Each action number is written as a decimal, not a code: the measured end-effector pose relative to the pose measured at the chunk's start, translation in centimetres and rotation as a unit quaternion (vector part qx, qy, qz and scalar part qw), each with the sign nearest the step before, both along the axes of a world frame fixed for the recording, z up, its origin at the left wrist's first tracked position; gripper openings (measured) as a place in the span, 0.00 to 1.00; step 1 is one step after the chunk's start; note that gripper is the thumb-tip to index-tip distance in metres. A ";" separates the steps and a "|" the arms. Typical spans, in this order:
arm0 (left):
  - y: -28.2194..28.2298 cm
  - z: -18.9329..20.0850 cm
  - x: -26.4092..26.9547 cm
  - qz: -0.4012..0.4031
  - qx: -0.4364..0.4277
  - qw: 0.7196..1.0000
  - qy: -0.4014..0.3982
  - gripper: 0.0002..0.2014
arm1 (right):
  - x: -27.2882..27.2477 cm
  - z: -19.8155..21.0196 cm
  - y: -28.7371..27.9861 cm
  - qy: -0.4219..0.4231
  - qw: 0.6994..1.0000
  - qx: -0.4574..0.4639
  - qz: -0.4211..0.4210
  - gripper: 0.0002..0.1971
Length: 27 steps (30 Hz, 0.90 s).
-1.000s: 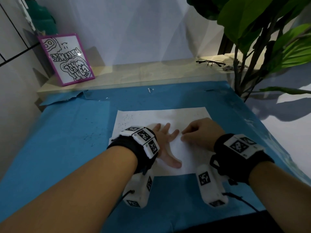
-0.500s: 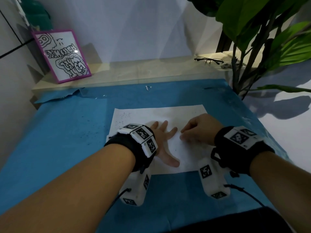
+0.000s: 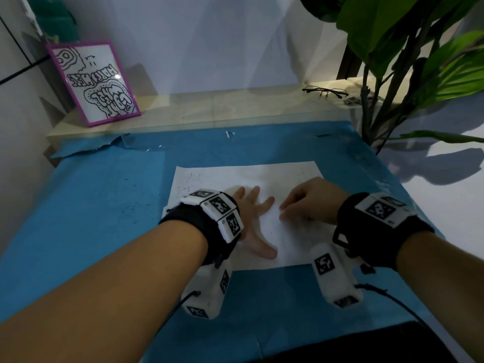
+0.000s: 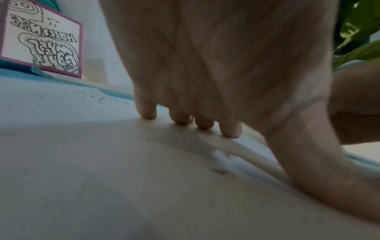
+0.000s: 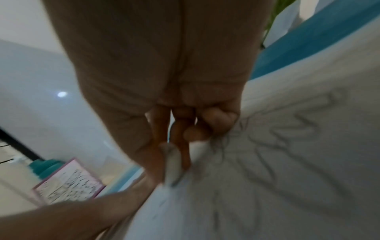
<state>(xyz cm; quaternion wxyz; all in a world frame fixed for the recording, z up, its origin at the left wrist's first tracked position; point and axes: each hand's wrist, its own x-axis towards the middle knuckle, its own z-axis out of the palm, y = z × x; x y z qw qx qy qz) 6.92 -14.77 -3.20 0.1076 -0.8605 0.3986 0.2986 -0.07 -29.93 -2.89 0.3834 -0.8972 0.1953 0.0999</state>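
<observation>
L hand [image 3: 253,220] flat, fingers spread on 1 paper sheet [image 3: 262,176] | R hand [image 3: 309,203] pinching 1 white eraser [image 5: 170,162]

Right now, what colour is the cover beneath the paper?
The cover is blue; the head view shows it best.

The blue table [image 3: 99,210] holds a white sheet of paper [image 3: 248,176], lying flat near the middle. Little black specks [image 3: 131,203] dot the blue beside it.

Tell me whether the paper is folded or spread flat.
Spread flat. The paper lies as one sheet on the mat, no fold showing; the left hand presses it with straight fingers, the right hand pinches an eraser.
</observation>
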 end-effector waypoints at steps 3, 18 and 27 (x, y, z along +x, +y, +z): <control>0.0 0.2 0.0 0.000 0.003 1.000 0.002 0.57 | 0.1 -0.1 -0.1 -0.018 1.000 -0.011 -0.002 0.04; -0.1 -0.1 0.2 -0.002 0.006 1.000 0.004 0.57 | 0.6 0.0 -0.9 -0.013 1.000 -0.015 0.001 0.04; -0.2 -0.4 0.5 -0.007 0.011 1.000 -0.001 0.58 | 0.4 0.1 -1.2 -0.002 1.000 -0.003 0.003 0.04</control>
